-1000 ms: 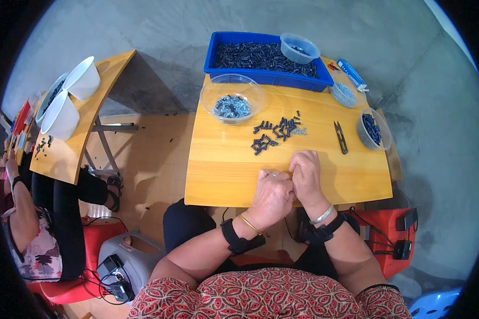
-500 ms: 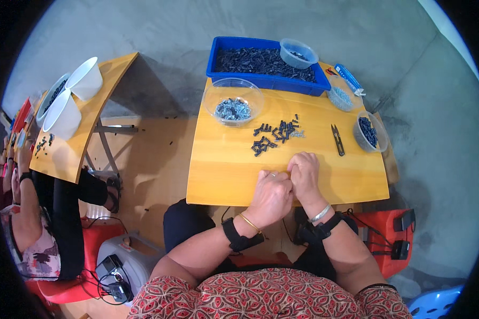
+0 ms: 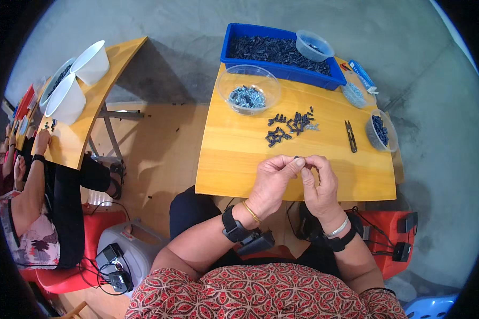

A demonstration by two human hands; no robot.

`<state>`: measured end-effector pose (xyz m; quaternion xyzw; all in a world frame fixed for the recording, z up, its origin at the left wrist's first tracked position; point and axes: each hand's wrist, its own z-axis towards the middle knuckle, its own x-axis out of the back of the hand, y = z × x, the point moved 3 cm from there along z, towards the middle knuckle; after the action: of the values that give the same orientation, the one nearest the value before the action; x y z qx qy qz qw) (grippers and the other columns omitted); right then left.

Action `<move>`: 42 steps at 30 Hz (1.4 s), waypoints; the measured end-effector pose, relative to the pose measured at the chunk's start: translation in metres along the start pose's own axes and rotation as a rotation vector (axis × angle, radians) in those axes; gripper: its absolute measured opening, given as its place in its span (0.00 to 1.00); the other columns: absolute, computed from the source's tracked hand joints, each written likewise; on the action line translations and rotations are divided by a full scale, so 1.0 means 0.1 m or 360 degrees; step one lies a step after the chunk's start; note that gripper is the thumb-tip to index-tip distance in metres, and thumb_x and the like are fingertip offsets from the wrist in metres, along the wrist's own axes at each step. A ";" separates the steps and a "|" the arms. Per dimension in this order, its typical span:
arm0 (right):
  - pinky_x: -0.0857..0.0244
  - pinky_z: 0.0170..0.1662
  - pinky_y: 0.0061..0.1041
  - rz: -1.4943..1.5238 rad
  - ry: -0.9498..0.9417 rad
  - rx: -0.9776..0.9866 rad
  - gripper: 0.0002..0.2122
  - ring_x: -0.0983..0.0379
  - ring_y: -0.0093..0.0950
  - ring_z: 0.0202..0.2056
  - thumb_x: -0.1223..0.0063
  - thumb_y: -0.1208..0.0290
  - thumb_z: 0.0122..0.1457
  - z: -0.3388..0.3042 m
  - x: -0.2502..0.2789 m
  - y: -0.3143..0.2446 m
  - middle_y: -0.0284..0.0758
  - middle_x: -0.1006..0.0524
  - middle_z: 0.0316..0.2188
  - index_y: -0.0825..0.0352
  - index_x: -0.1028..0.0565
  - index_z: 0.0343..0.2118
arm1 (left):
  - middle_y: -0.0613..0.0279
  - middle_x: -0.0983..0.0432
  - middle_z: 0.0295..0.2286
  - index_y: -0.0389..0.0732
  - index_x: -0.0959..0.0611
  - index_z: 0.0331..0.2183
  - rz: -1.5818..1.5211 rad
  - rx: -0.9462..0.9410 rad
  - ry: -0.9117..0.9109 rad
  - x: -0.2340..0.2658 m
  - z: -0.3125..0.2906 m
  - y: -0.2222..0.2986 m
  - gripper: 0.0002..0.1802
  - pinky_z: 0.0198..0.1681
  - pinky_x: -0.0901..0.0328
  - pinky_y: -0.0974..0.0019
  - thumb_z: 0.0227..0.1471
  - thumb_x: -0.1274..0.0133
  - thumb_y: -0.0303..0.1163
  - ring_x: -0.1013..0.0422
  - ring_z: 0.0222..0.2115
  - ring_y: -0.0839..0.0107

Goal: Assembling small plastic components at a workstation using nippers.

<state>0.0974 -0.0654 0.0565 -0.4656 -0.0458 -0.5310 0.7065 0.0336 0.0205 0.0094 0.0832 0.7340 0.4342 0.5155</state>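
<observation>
Over the near edge of the table, my left hand (image 3: 271, 183) pinches a small dark piece (image 3: 297, 157) between thumb and fingers; only its tip shows. My right hand (image 3: 321, 186) meets it there, fingers curled in and fingertips against the left thumb; whatever they grip is hidden. Beyond the hands lies a loose pile of small black cylindrical parts (image 3: 300, 123), with a few small clear or silvery bits (image 3: 313, 127) beside it. To the right of the pile rest black thread snips (image 3: 351, 136).
A clear bowl of shiny small parts (image 3: 247, 98) stands behind the pile. Farther back is a blue tray (image 3: 282, 74) full of black parts, a tub (image 3: 315, 48) in its corner. Two more tubs (image 3: 356, 97) (image 3: 391, 141) line the right edge. A co-worker's hand (image 3: 41, 141) is at the left table.
My hands have opened out from a tight clasp, showing the dark piece at the left fingertips. The view has shifted slightly. The co-worker's hand now reaches onto the left table.
</observation>
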 end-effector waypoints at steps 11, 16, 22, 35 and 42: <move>0.37 0.31 0.19 0.0260 0.0015 -0.0177 0.04 0.33 0.21 0.26 0.56 0.79 0.55 -0.01 0.07 0.21 0.32 0.30 0.24 0.70 0.33 0.33 | 0.67 0.29 0.20 0.36 0.23 0.27 0.0146 0.0024 -0.0097 0.02 0.01 -0.03 0.10 0.27 0.40 0.77 0.53 0.54 0.32 0.35 0.22 0.80; 0.38 0.34 0.17 0.0631 0.0030 -0.0398 0.04 0.34 0.18 0.29 0.57 0.79 0.56 -0.04 0.07 0.33 0.30 0.30 0.26 0.70 0.32 0.34 | 0.66 0.29 0.20 0.36 0.23 0.25 0.0207 -0.0091 -0.0051 0.06 0.01 -0.03 0.10 0.27 0.40 0.76 0.53 0.53 0.31 0.35 0.21 0.80; 0.38 0.36 0.16 0.0736 -0.0015 -0.0454 0.05 0.34 0.18 0.30 0.57 0.79 0.56 -0.04 0.08 0.32 0.30 0.30 0.27 0.70 0.32 0.35 | 0.68 0.31 0.16 0.35 0.23 0.22 0.0123 -0.0132 0.0035 0.06 0.00 -0.01 0.12 0.25 0.40 0.77 0.51 0.50 0.33 0.37 0.19 0.82; 0.39 0.34 0.15 0.0728 -0.0103 -0.0565 0.05 0.34 0.17 0.30 0.55 0.78 0.55 -0.05 0.06 0.25 0.30 0.29 0.28 0.70 0.32 0.35 | 0.67 0.29 0.18 0.36 0.23 0.23 0.0316 -0.0224 -0.0025 0.04 -0.03 0.02 0.10 0.26 0.40 0.77 0.51 0.51 0.31 0.36 0.21 0.82; 0.38 0.34 0.15 0.0708 -0.0103 -0.0539 0.04 0.33 0.17 0.29 0.55 0.78 0.56 -0.06 0.07 0.24 0.29 0.29 0.26 0.70 0.32 0.34 | 0.67 0.29 0.19 0.36 0.23 0.25 0.0395 -0.0252 -0.0018 0.00 -0.07 0.06 0.09 0.27 0.39 0.78 0.52 0.52 0.31 0.36 0.21 0.82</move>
<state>0.1168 -0.0745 0.0421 -0.5924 0.1245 -0.3478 0.7160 0.0263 0.0201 0.0142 0.1349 0.6786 0.5506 0.4670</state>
